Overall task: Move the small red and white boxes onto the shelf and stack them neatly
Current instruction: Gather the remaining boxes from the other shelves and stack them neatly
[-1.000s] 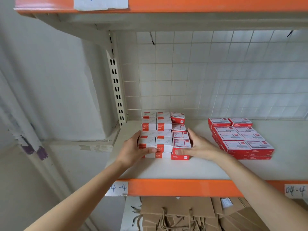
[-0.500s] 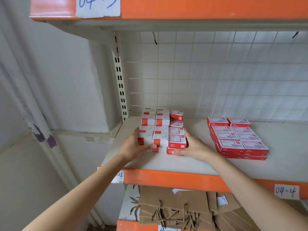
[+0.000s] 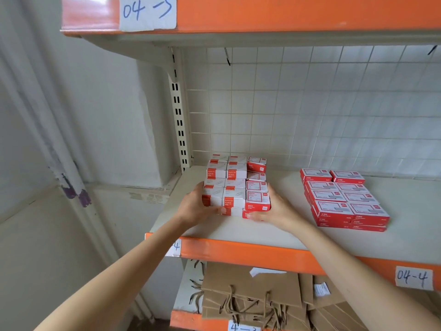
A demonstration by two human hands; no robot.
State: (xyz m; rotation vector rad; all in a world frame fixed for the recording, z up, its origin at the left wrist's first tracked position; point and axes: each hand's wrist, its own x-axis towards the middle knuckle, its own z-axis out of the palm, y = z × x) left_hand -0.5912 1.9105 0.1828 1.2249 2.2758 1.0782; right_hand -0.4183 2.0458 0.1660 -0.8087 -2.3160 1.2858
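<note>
A block of small red and white boxes [image 3: 235, 187] stands stacked at the left end of the white shelf [image 3: 274, 232]. My left hand [image 3: 196, 207] presses against the block's front left side, its thumb across the lower front boxes. My right hand [image 3: 276, 209] cups the front right corner, fingers along the right side and thumb on the bottom red box. Both hands clasp the front boxes between them. The boxes rest on the shelf.
A second stack of wider red boxes [image 3: 343, 199] lies to the right on the same shelf. A wire grid [image 3: 310, 103] backs the shelf. An orange beam [image 3: 250, 13] runs overhead. Brown paper bags [image 3: 250, 295] fill the shelf below.
The view has shifted: the shelf sits higher and further right in the frame. Both hands stay clasped on the front of the box block.
</note>
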